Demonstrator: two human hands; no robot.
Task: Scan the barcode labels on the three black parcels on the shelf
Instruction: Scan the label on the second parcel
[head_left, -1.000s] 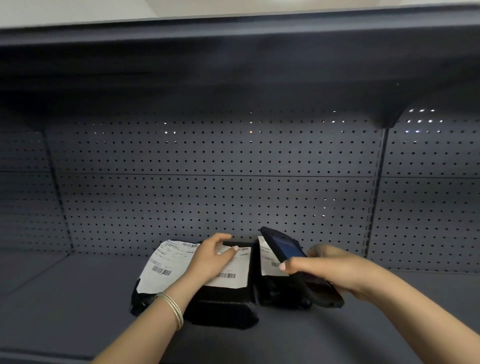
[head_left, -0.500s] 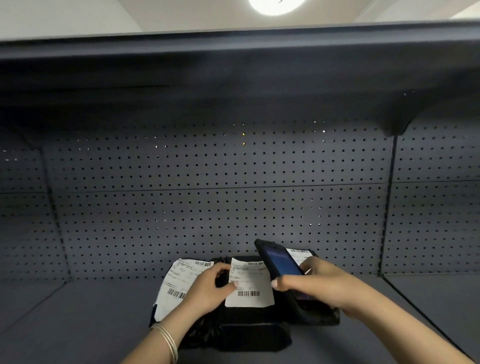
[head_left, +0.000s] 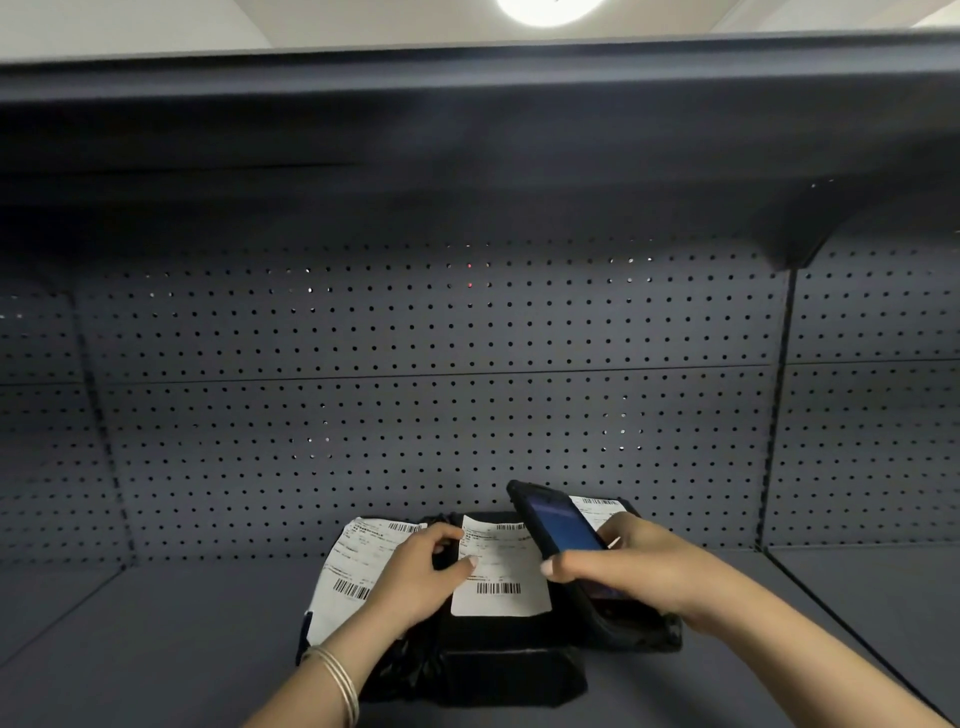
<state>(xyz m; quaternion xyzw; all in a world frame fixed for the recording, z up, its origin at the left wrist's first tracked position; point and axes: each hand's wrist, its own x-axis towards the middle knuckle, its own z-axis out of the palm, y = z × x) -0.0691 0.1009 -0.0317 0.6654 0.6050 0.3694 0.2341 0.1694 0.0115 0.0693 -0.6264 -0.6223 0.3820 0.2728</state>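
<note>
Three black parcels lie side by side at the back of the grey shelf (head_left: 156, 649). The left parcel (head_left: 337, 577) and the middle parcel (head_left: 498, 670) each show a white barcode label. The right parcel (head_left: 602, 506) is mostly hidden behind the scanner. My left hand (head_left: 415, 577) rests on the middle parcel and pinches the left edge of its label (head_left: 501, 571). My right hand (head_left: 634, 566) grips a black handheld scanner (head_left: 566, 530), tilted, its lit screen facing me, held over the right edge of the middle label.
A perforated grey back panel (head_left: 415, 415) closes the shelf behind the parcels. Another shelf board (head_left: 467, 130) overhangs above. A vertical divider (head_left: 776, 415) stands to the right, with another shelf bay beyond it.
The view has tilted up and shifted, so the parcels sit further right and lower. My left hand slid from the top of the middle label to its left edge, uncovering the barcode. The scanner stays over the middle and right parcels.
</note>
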